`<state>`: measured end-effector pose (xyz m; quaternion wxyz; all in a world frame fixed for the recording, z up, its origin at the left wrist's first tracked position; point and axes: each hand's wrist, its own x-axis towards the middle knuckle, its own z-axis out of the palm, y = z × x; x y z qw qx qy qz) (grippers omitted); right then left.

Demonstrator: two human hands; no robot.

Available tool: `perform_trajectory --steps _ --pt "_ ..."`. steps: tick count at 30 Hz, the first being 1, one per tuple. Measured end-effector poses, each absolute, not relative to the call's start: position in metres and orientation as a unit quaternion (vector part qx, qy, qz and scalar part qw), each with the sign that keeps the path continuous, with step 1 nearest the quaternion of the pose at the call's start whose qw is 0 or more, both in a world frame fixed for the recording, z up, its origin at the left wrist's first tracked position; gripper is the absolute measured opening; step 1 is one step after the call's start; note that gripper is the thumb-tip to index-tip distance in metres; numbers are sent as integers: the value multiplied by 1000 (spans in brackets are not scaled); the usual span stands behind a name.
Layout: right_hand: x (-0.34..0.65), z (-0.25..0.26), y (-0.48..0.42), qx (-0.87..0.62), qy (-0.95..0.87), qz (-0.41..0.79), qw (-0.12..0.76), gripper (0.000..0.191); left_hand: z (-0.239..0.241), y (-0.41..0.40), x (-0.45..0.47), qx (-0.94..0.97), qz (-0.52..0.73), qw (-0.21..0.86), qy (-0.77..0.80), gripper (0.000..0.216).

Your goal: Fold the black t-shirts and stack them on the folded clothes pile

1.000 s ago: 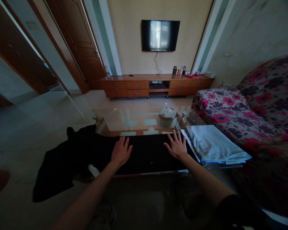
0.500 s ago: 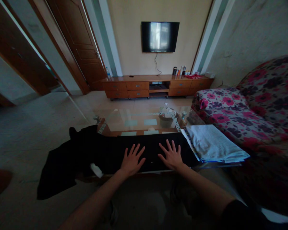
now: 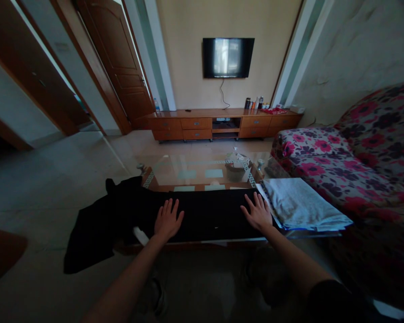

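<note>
A black garment (image 3: 205, 213) lies spread along the near side of a glass coffee table (image 3: 168, 168), and its left part hangs off the table's left end. Flat on the cloth, with fingers stretched out, rests my left hand (image 3: 168, 220). My right hand (image 3: 258, 212) also lies open on it, close to the right end. A small white piece (image 3: 141, 236), perhaps a label or paper, shows at the garment's near edge left of my left hand. Just right of my right hand is a folded light grey-blue cloth (image 3: 299, 202).
A bin with crumpled white paper (image 3: 237, 163) shows through or beyond the glass. Farther off stands a low wooden TV cabinet (image 3: 195, 123) with bottles and cans (image 3: 254, 104). A sofa with a flowered cover (image 3: 323, 152) borders the right side.
My hands have slid apart over the black cloth, the left one leftward and the right one rightward. The whole view has shifted slightly.
</note>
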<state>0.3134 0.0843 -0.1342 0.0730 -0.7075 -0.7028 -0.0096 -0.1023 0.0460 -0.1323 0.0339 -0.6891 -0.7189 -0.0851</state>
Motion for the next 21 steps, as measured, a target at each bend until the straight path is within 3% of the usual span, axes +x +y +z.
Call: perform_trajectory --steps 7,14,21 --pt "309 -130 87 -729 -680 -17 81 67 -109 49 -98 -531 -70 11 -844 80" --pt "298 -113 84 -736 -670 4 95 67 -92 70 -139 -518 -4 -111 -848 62" --pt "295 -111 84 -741 -666 26 81 64 -86 79 -153 -539 -20 -155 -828 42"
